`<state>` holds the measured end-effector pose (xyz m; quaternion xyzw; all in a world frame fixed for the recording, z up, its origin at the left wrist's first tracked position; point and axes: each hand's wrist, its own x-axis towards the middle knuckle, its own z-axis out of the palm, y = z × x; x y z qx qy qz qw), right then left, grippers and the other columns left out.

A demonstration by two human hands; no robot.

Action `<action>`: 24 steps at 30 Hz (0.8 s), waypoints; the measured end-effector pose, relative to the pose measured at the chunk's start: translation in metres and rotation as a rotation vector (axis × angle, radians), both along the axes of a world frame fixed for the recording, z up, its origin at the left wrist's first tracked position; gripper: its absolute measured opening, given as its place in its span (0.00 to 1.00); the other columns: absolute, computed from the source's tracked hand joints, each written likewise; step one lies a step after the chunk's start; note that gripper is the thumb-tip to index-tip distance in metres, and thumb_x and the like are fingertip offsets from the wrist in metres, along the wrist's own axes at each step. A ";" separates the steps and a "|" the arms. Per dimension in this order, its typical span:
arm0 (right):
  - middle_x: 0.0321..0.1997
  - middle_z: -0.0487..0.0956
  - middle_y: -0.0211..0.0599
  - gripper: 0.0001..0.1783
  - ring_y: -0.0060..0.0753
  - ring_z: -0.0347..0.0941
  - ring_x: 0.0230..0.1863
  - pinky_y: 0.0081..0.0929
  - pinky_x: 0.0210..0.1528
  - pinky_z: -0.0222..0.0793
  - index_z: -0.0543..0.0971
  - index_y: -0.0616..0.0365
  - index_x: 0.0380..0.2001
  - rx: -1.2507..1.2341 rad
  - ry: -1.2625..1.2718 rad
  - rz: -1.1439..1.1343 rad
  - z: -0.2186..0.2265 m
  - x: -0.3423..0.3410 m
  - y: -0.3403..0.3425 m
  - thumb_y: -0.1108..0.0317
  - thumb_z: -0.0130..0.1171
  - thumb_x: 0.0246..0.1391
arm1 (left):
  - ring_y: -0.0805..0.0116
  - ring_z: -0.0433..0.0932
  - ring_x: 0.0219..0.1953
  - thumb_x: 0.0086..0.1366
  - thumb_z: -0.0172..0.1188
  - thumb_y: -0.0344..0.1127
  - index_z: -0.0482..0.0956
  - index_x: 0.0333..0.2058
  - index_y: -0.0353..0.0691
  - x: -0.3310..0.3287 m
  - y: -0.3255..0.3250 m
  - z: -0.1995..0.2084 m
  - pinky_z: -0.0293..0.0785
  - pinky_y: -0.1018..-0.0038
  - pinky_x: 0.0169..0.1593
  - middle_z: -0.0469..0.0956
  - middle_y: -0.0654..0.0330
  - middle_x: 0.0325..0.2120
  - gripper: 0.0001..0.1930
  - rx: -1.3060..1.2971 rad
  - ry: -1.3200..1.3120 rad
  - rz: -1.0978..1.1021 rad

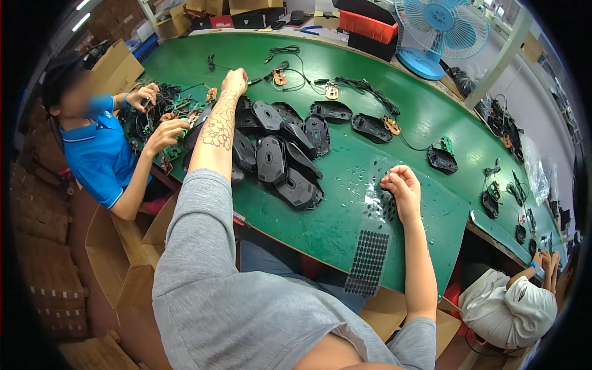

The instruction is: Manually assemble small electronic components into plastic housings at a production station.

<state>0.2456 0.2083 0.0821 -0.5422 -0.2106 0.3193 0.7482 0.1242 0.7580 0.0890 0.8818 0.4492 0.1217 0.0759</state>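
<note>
Black computer-mouse shells (266, 166) lie heaped near the view's centre. Left hand (235, 81), at eleven o'clock, and right hand (402, 186), at three, are curled narrow; what they hold, I cannot tell. Oval-pad sheet (368, 262): the right's seven o'clock.

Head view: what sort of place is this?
Probably an electronics workshop or small factory: a long green bench bears a pile of black mouse shells, circuit boards with cables lie further along it, and a co-worker in blue sits at its side.
</note>
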 end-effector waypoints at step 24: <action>0.30 0.77 0.36 0.08 0.24 0.74 0.33 0.19 0.39 0.72 0.74 0.61 0.39 0.001 -0.047 0.005 -0.007 -0.001 0.000 0.73 0.57 0.55 | 0.56 0.76 0.47 0.59 0.51 0.13 0.71 0.49 0.29 -0.065 -0.130 0.081 0.75 0.64 0.56 0.74 0.46 0.46 0.18 -1.777 -1.656 -0.328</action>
